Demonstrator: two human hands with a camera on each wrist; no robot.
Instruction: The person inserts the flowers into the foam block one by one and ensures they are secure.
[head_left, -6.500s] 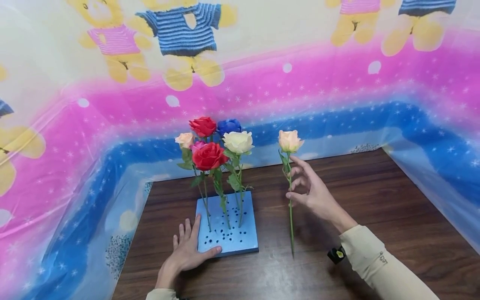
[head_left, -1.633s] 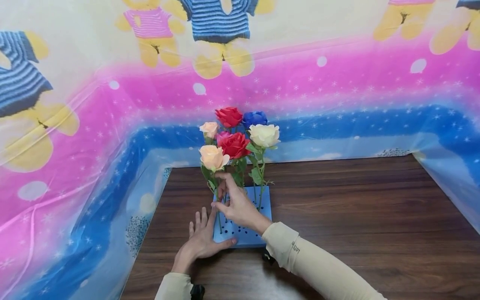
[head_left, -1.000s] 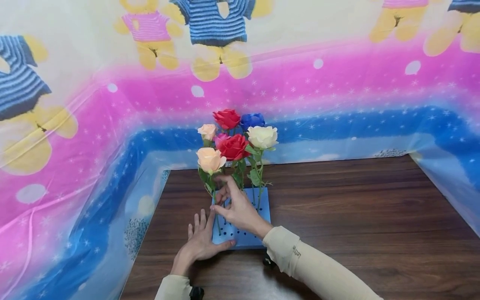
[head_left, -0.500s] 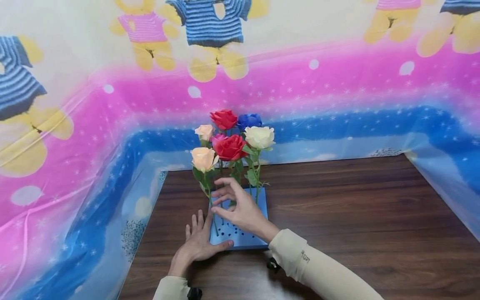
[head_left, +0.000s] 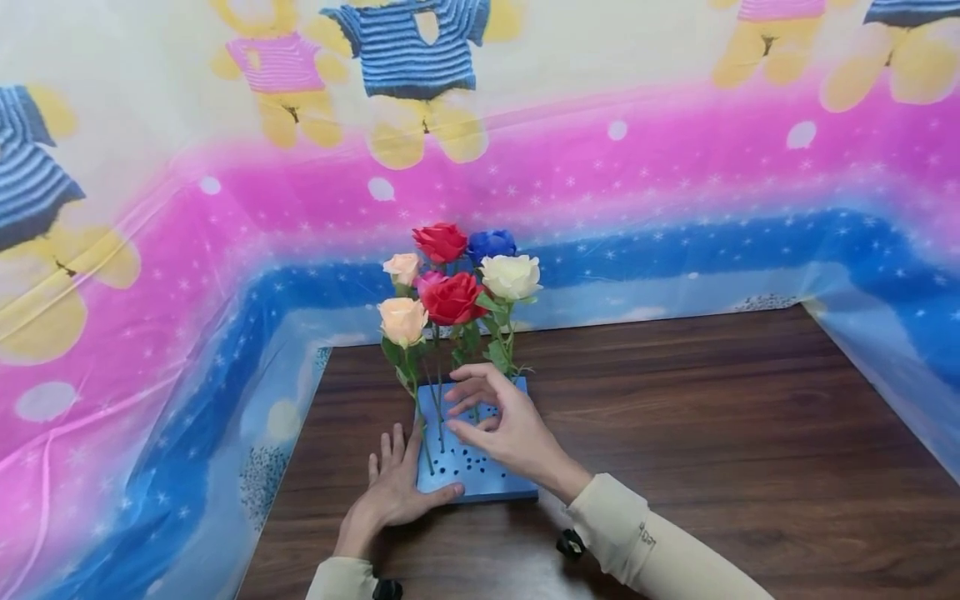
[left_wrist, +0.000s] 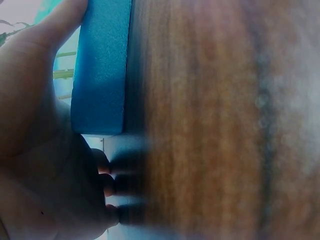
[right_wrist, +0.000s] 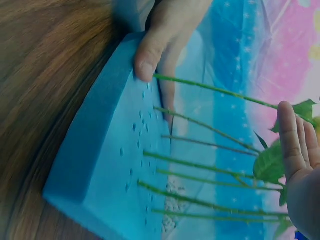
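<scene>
left hand: left hand [head_left: 392, 493] lies flat on the dark wood-grain counter [head_left: 675, 433] at the block's front-left corner; fingers straight, thumb pressed on the block's top near edge; grip open, holding nothing
right hand: right hand [head_left: 501, 421] hovers over the block, fingers loosely spread and relaxed, beside the stems; grip open, no stem pinched
foam block: square light-blue foam block with punched holes [head_left: 480, 475] sits flat on counter, near the left-back corner of the counter, between both hands
peach rose: peach artificial rose on green stem [head_left: 402, 321] stands upright in the block, front-left of the bunch, just left of right hand, stem tilted slightly
other flowers: red rose [head_left: 451, 298], cream-white rose [head_left: 510, 276], second red rose [head_left: 439, 242], blue rose [head_left: 491, 244], small peach rose [head_left: 402, 267], all upright in block behind the peach one
backdrop: plastic sheet with teddy bears, pink and blue bands [head_left: 675, 167] behind and around counter
sleeves: beige long sleeve [head_left: 660, 554] on right arm
</scene>
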